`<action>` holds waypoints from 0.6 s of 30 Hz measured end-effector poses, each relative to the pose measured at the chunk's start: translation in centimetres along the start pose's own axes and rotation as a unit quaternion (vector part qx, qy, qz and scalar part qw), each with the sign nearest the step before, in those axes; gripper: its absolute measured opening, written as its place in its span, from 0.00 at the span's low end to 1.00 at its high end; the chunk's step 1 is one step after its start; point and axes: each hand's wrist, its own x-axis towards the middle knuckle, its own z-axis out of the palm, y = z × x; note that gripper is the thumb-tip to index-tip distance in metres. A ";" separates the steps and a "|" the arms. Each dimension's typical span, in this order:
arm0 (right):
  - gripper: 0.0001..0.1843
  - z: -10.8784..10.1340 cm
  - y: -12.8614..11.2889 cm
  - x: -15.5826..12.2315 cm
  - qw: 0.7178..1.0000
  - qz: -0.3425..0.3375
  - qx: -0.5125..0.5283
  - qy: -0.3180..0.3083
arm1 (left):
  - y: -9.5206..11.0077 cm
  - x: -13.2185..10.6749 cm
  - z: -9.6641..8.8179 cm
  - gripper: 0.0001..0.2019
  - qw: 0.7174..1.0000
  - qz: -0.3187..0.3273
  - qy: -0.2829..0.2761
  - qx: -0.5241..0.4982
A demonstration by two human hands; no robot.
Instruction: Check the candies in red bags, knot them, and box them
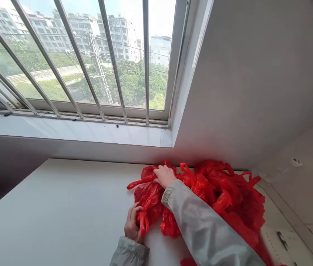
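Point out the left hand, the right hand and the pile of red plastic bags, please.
Left hand (pixel 132 223): head view, back of the hand.
Right hand (pixel 166 176): head view, back of the hand.
Pile of red plastic bags (pixel 205 186): head view, crumpled middle.

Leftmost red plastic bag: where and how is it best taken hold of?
Probably by the handle loop, approached from the left: it juts sideways from the crumpled red plastic bag over the white tabletop, away from the right hand.
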 end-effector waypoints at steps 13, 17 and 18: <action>0.16 1.3 3.7 -1.2 0.985 0.160 -0.044 0.043 | -1.5 -1.9 1.3 0.18 0.993 0.019 -0.046 -0.105; 0.19 -0.1 2.4 -4.3 0.986 0.122 -0.031 0.111 | -0.2 -1.3 0.9 0.15 0.995 0.009 -0.075 -0.061; 0.18 -0.7 2.0 -6.0 0.987 0.092 -0.030 0.131 | 0.2 -1.2 0.8 0.14 0.996 0.007 -0.077 -0.053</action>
